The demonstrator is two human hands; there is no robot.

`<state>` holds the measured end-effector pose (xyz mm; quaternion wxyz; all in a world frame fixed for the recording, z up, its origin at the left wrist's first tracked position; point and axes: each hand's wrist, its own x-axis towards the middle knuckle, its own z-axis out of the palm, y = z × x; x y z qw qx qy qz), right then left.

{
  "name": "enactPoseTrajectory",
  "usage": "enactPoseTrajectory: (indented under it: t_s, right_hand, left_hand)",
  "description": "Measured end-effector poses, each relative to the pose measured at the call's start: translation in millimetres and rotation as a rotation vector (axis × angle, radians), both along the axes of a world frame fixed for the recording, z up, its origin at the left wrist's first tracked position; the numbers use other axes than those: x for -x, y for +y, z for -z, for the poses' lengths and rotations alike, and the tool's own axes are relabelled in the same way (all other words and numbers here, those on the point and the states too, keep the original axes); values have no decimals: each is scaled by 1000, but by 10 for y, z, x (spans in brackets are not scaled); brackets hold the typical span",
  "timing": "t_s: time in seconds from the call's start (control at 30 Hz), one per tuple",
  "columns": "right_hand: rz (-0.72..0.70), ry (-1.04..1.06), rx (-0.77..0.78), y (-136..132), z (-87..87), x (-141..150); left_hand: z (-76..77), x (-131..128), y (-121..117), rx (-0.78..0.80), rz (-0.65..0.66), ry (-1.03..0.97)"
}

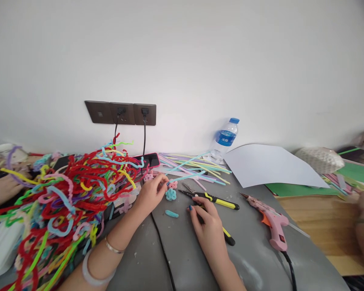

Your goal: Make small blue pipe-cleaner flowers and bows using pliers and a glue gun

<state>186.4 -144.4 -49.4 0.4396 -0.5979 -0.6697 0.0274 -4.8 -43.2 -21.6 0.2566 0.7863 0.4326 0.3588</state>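
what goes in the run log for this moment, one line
left hand: fingertips by pink curled piece; right hand: at yellow-black pliers; between hands: blue curled piece, short blue piece; beyond right hand: pink glue gun

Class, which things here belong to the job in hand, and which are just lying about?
Job, by my reading:
yellow-handled pliers under the right hand
blue flower-like piece beside the left hand
pipe cleaner pile
glue gun, probably

Apparently lying about:
water bottle
phone
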Motion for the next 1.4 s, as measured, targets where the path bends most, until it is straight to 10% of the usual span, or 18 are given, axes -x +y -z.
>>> enactPoseTrajectory:
  t_s: [0.73,0.97,1.2,1.4]
  right_hand:
    - [-51,117,-14,26,-55,-11]
    - [136,274,-31,246,-388,-142]
    - [-390,785,320,803,-479,12]
    - [-444,940,318,922,-321,128]
  left_hand:
    - [-39,-21,-26,37,71,-13]
    - [-41,-19,-42,75,78,-90]
    - [-95,-23,-67,44,167,-96]
    - [-68,-62,-6,227,96,-407]
